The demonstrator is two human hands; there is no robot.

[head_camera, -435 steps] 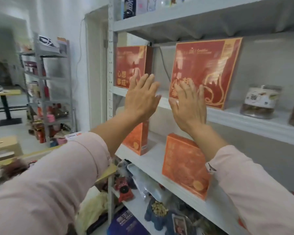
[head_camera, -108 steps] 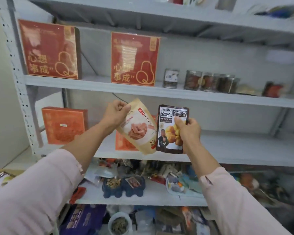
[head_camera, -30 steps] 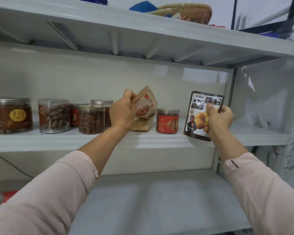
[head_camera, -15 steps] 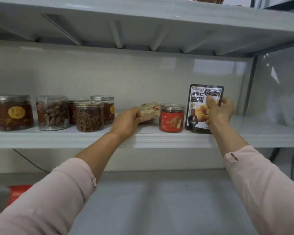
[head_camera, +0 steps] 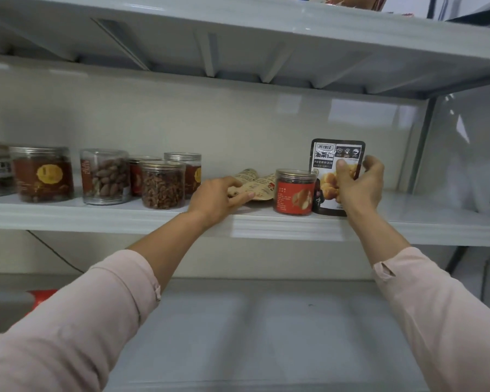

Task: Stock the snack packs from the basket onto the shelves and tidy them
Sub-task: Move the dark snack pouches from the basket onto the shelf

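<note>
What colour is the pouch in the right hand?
Mostly black pouch, yellow nuts pictured; head view.

- The shelf point(head_camera: 436, 219) lies open right of the chestnut pouch point(head_camera: 333, 155).
- A red-labelled jar point(head_camera: 294, 195) stands tight between it and the tan pouch point(head_camera: 259, 185).
- Nut jars point(head_camera: 162, 185) crowd the left.

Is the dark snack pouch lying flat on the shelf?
No, the dark pouch stands upright on the shelf, gripped by the right hand beside the red-label jar, while the left hand pinches the tan pack.
</note>
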